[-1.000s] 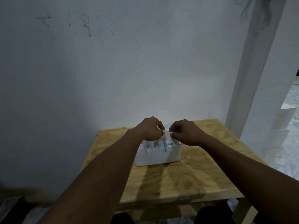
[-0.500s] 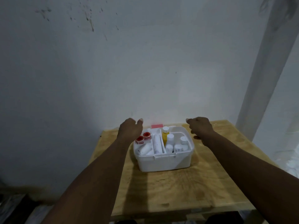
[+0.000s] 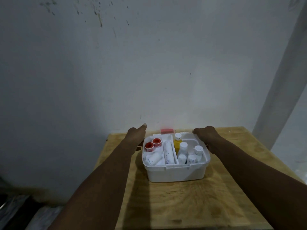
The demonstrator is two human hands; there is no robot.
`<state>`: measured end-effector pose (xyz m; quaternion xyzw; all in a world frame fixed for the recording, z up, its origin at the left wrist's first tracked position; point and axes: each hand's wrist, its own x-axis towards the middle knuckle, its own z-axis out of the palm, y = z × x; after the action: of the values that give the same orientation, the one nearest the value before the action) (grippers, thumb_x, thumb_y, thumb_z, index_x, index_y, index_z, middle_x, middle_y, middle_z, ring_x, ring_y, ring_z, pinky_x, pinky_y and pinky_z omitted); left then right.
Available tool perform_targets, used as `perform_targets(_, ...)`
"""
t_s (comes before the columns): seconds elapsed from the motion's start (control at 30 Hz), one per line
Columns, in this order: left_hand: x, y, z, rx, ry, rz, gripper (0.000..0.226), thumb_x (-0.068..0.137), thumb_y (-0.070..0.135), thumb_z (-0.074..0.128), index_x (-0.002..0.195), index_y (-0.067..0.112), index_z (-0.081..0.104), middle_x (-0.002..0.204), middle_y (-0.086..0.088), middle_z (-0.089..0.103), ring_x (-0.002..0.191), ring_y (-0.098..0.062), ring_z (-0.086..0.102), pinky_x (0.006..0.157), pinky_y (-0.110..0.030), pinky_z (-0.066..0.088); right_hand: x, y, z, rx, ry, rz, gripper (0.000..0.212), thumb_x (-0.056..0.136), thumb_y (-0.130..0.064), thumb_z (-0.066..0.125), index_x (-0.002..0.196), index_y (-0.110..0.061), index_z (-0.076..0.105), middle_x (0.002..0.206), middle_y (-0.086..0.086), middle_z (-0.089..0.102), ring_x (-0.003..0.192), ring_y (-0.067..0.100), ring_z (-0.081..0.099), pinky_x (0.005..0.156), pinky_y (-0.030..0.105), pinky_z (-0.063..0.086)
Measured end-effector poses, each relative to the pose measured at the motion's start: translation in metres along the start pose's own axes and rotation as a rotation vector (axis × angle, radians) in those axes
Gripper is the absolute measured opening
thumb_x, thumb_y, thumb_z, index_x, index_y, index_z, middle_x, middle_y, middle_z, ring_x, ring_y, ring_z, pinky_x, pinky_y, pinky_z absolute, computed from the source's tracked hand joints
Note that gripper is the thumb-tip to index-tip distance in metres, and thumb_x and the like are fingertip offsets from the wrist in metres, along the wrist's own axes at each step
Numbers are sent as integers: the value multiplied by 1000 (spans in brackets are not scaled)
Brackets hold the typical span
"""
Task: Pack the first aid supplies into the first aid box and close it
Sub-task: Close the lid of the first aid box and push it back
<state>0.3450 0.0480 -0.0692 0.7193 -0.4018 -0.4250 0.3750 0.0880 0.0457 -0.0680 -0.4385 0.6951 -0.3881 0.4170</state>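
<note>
Open white first aid box (image 3: 177,173) on a wooden table (image 3: 224,205), filled with bottles and rolls, flanked by left hand (image 3: 135,134) and right hand (image 3: 206,132).

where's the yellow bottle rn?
Head view: the yellow bottle stands upright in the right compartment of the first aid box, at its far end just right of the centre divider, with white bottles in front of it.

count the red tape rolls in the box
2. Both sit in the back left compartment of the box: one tape roll nearer the left wall, the other just behind and right of it. More could be hidden beneath the other supplies.
</note>
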Motion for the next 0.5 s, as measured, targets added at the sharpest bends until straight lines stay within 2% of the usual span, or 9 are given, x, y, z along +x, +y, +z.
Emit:
perform_targets(0.07, 0, 0, 0, -23, 15, 14, 57, 95, 55, 50, 121, 5, 59, 109, -12, 67, 96, -29, 66, 91, -45, 55, 0, -1, 0, 2, 16, -32, 15, 86, -12, 60, 78, -2, 51, 82, 18, 54, 69, 29, 51, 62, 35, 38)
perform_targets(0.13, -4, 5, 0, -44, 20, 35, 54, 96, 53, 51, 119, 6, 60, 104, -9, 67, 93, -28, 66, 84, -40, 55, -1, -5, 0, 0, -1, -48, 15, 85, -9, 58, 73, -6, 49, 76, 15, 51, 65, 25, 47, 59, 32, 38)
perform_targets(0.2, -8, 10, 1, -59, 17, 56, 53, 96, 54, 51, 120, 8, 58, 101, -7, 67, 92, -27, 66, 81, -38, 53, -2, -9, -2, 50, -20, -44, 11, 82, -7, 60, 74, -2, 54, 73, 18, 54, 62, 23, 47, 57, 29, 38)
perform_targets(0.27, -10, 15, 0, -67, 23, 66, 52, 96, 55, 52, 122, 10, 56, 108, -7, 66, 96, -27, 65, 81, -38, 52, -1, -10, -3, 102, -5, -51, 23, 80, -8, 62, 88, 13, 62, 87, 31, 65, 72, 27, 54, 64, 35, 41)
perform_targets(0.3, -11, 17, -1, -72, 25, 71, 51, 96, 55, 52, 122, 11, 55, 112, -7, 66, 99, -27, 65, 81, -38, 50, -2, -11, -4, 122, -8, -55, 28, 81, -9, 62, 95, 15, 63, 96, 30, 68, 76, 29, 56, 67, 37, 42)
perform_targets(0.4, -16, 19, -6, -79, 21, 86, 49, 97, 53, 51, 123, 12, 55, 114, -7, 65, 103, -27, 64, 82, -38, 49, -8, -17, -8, 148, -23, -66, 27, 83, -13, 60, 100, 8, 64, 105, 23, 69, 81, 28, 60, 70, 39, 45)
perform_targets(0.5, -24, 18, -13, -89, 12, 91, 40, 99, 43, 51, 123, 11, 57, 117, -7, 65, 106, -27, 62, 91, -41, 49, -13, -19, -14, 169, -31, -76, 30, 84, -18, 56, 103, 2, 66, 108, 19, 70, 82, 24, 60, 73, 38, 45)
